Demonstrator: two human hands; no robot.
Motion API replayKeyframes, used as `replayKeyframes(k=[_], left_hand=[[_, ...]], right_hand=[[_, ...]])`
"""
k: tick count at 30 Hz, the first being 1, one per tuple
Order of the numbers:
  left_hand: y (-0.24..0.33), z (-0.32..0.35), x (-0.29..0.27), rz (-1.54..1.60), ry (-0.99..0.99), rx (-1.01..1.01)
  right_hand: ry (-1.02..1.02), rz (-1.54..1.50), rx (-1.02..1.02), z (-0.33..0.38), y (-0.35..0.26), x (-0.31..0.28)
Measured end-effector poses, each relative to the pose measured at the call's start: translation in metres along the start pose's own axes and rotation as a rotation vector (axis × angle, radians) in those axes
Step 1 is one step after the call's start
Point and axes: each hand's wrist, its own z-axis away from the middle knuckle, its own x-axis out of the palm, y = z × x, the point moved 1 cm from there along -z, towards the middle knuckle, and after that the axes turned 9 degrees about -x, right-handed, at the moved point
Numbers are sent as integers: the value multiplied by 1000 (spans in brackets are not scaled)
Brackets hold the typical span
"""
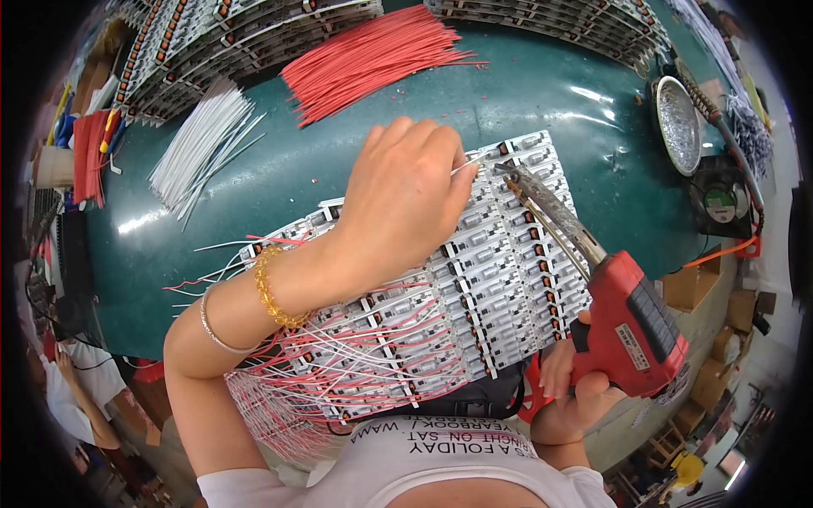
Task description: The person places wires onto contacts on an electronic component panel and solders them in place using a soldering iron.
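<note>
My left hand [411, 190] is closed, its thumb and fingers pinching a thin white wire [471, 162] whose end reaches the far edge of a panel of small white modules [483, 254]. Wrapped around the handle of a red and black soldering gun [635, 326] are the fingers of my right hand [576, 389]. The gun's long metal tip points far and left, close to the wire's end; whether they touch I cannot tell. Red and white wires [364, 343] trail from the near left part of the panel. My left palm hides some modules beneath it.
On the green table [254, 169] lie a pile of red wires [377, 59] and a bundle of white wires [207, 148]. Stacked module panels [229, 46] line the far edge. A round metal dish [677, 127] and a small fan [720, 203] are at right. Another person [80, 385] sits at lower left.
</note>
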Motion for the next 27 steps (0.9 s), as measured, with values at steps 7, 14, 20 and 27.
replayKeyframes(k=[7, 14, 20, 27], left_hand=[[0, 0, 0, -2, -49, -23], [5, -2, -11, 28, 113, 40], [7, 2, -9, 55, -23, -9], [6, 3, -5, 41, -19, 64]], right_hand=[[31, -27, 2, 6, 2, 2], [11, -27, 9, 5, -1, 1], [60, -61, 38, 12, -3, -7], [-15, -31, 54, 13, 3, -15]])
